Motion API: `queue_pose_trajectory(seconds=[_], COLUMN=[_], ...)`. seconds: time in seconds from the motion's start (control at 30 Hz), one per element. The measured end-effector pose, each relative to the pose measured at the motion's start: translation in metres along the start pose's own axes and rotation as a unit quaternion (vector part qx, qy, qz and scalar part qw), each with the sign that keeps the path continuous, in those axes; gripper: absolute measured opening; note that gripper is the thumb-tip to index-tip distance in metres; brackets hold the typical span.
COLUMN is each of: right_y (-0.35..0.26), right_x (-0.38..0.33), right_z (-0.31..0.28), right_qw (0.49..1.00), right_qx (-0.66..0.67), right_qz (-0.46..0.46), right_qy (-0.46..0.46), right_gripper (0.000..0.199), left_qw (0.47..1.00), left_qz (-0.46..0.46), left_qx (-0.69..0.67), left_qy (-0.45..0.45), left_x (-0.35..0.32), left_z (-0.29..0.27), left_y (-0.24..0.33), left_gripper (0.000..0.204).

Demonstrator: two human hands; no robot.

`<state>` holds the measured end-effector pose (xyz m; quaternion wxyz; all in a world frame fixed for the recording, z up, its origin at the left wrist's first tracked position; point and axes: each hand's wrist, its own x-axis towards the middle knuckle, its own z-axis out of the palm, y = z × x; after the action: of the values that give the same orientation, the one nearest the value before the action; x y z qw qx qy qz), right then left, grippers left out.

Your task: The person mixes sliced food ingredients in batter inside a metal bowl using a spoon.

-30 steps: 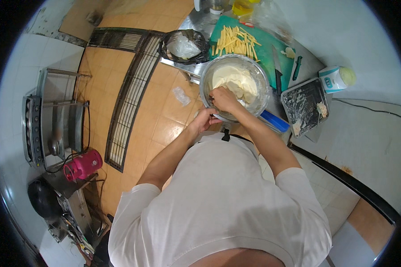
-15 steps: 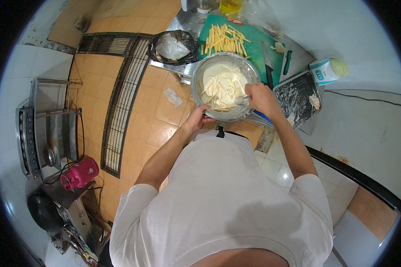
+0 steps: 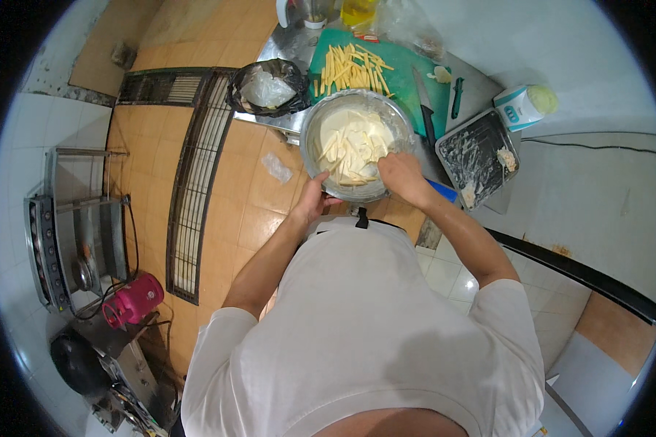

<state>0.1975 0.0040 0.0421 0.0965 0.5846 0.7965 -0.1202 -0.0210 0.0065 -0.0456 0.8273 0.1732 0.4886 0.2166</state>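
A steel mixing bowl hangs off the near edge of the steel table, just in front of my body. Inside it lie pale potato-like sticks in a thick creamy batter. My left hand grips the near-left rim, thumb on top and fingers beneath. Over the bowl's right side, my right hand is closed around a metal spoon, now mostly hidden by the fist. Beyond the bowl, a pile of cut sticks rests on a green cutting board.
A black-handled knife lies on the board. Right of it are a green-handled tool, a batter-smeared tray and a white-and-blue container. A black plastic bag sits left of the bowl. A pink gas cylinder stands lower left.
My right hand has moved left and slightly down with the spoon, stirring the sticks and batter. The whole view has shifted a little; my left hand stays on the rim.
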Motion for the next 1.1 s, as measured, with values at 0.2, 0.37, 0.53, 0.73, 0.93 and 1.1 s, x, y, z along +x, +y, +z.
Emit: queue_pose_trajectory(seconds=[0.2,0.37,0.53,0.73,0.93,1.1], right_y=[0.017,0.019,0.003,0.004,-0.005,-0.008], right_x=[0.005,0.007,0.004,-0.005,-0.005,0.004], right_z=[-0.018,0.018,0.008,-0.016,0.014,0.020], right_qw=[0.996,0.996,0.994,0.988,0.990,0.979], right_qx=[-0.012,-0.027,0.021,0.075,0.099,0.138], right_qz=[0.076,0.068,0.085,0.107,0.099,0.144], right_qy=[0.048,0.059,0.065,0.086,0.025,0.039], right_gripper=[0.016,0.017,0.018,0.015,0.019,0.017], left_qw=[1.000,1.000,1.000,0.999,0.998,0.998], left_qz=[-0.007,-0.007,0.007,0.009,-0.007,-0.005], left_qx=[0.010,-0.005,-0.013,-0.048,-0.067,-0.064], left_qy=[0.008,0.001,-0.026,-0.013,0.005,0.003], left_x=[-0.008,-0.006,0.014,0.008,0.002,0.000], left_z=[0.007,0.009,-0.006,0.001,0.007,0.007], left_y=[0.008,0.008,-0.007,-0.007,0.001,0.001], left_gripper=[0.050,0.051,0.051,0.051,0.050,0.050])
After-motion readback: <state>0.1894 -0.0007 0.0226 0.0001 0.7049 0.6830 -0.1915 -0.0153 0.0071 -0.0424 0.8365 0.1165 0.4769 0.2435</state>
